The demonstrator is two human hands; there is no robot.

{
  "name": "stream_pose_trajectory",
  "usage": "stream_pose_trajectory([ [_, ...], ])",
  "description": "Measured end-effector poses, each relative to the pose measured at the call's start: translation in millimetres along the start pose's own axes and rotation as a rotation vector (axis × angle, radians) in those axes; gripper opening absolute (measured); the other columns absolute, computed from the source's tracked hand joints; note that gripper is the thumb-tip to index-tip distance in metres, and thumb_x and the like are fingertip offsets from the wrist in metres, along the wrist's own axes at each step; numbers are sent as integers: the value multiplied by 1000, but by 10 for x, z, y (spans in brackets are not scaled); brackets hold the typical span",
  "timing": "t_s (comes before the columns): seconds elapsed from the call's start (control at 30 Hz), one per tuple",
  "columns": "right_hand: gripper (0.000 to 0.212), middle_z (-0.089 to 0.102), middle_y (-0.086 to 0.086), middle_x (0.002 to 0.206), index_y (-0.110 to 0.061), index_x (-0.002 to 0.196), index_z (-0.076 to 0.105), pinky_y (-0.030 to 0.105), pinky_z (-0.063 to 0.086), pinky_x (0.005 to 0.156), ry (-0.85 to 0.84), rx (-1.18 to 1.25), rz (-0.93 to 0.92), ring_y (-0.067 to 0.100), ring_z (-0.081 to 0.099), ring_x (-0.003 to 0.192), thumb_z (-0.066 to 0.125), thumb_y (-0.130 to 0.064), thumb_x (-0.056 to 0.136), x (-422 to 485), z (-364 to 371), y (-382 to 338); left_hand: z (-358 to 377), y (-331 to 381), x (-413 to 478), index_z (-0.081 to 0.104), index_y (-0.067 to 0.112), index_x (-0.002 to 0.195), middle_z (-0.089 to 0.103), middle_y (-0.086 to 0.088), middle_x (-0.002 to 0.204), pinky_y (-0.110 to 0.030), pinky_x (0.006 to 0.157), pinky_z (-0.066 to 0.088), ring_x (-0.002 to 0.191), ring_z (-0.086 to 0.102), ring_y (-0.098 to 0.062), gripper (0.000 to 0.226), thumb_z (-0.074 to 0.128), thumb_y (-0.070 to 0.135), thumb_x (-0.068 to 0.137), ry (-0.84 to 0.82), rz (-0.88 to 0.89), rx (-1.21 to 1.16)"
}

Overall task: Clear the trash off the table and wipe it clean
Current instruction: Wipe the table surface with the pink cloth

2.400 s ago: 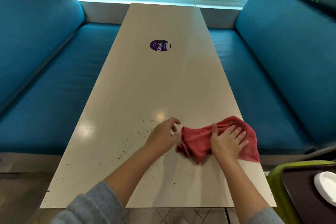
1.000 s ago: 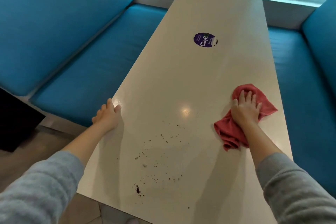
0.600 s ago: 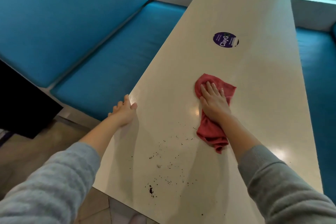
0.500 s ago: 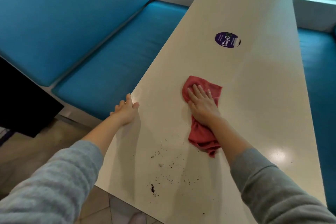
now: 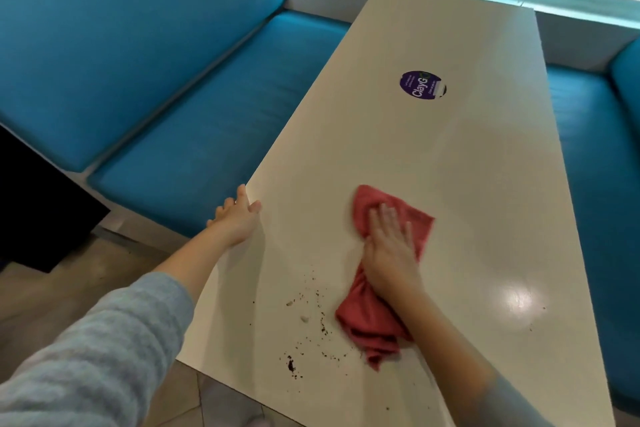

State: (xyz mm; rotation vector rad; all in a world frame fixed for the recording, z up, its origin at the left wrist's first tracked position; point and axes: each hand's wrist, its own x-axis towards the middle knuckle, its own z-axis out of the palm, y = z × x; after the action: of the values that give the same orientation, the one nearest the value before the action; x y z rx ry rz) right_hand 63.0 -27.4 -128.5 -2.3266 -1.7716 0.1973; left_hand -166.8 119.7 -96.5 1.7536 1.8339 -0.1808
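Head view: I see right hand (image 5: 391, 250) flat on red cloth (image 5: 377, 319), fingers (image 5: 382, 218) spread, pressing it to surface (image 5: 450, 166); crumbs (image 5: 304, 333) just left of cloth; left hand (image 5: 239, 218) on surface's left edge, fingers loosely extended, gripping nothing.

Your right hand (image 5: 391, 246) lies flat on a red cloth (image 5: 372, 319) in the lower middle of the frame, fingers spread and a bit blurry. The cloth sits on the long pale table (image 5: 433, 156), bunched up under your wrist. Just left of the cloth, dark crumbs (image 5: 304, 333) are scattered near the bottom edge of the table. Your left hand (image 5: 239, 218) rests on the table's left edge, open, with the thumb on top. Both arms have grey sleeves (image 5: 93, 350). A round purple sticker (image 5: 420, 85) is on the table higher up. Blue seats (image 5: 194, 135) fill the left side and the right edge.
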Motion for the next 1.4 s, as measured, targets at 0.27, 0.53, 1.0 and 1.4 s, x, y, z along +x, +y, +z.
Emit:
stream_pose_trajectory([
  [0.27,55,8,18,158,-9,151,17,49,-1,118,-40,-36,122,31,3,147,25,-25,99,1053,-131,315,48,-10,58,-9,26,150,16,-9,155,-52,109,19,140,19,-32,58,14,45,101,30,-15,25],
  [0.53,56,2,5,160,-20,152,12,38,-7,119,-201,-55,-398,19,-4,148,21,-30,98,1347,35,-504,60,-14,87,-10,27,150,17,-7,154,-51,107,22,138,21,-30,57,13,45,101,51,-23,48],
  [1.0,59,9,-5,159,-27,150,19,37,-3,120,-273,-36,-629,10,0,147,13,-36,92,375,-234,309,47,-47,49,-8,26,151,14,-8,156,-51,110,18,142,15,-30,58,14,45,101,72,-6,20],
  [1.4,56,3,8,160,-18,152,14,47,-3,118,-57,-30,487,25,0,148,23,-26,97,811,-596,1983,143,-42,122,-6,25,151,8,-5,159,-53,114,6,146,3,-25,56,14,42,101,139,-24,62],
])
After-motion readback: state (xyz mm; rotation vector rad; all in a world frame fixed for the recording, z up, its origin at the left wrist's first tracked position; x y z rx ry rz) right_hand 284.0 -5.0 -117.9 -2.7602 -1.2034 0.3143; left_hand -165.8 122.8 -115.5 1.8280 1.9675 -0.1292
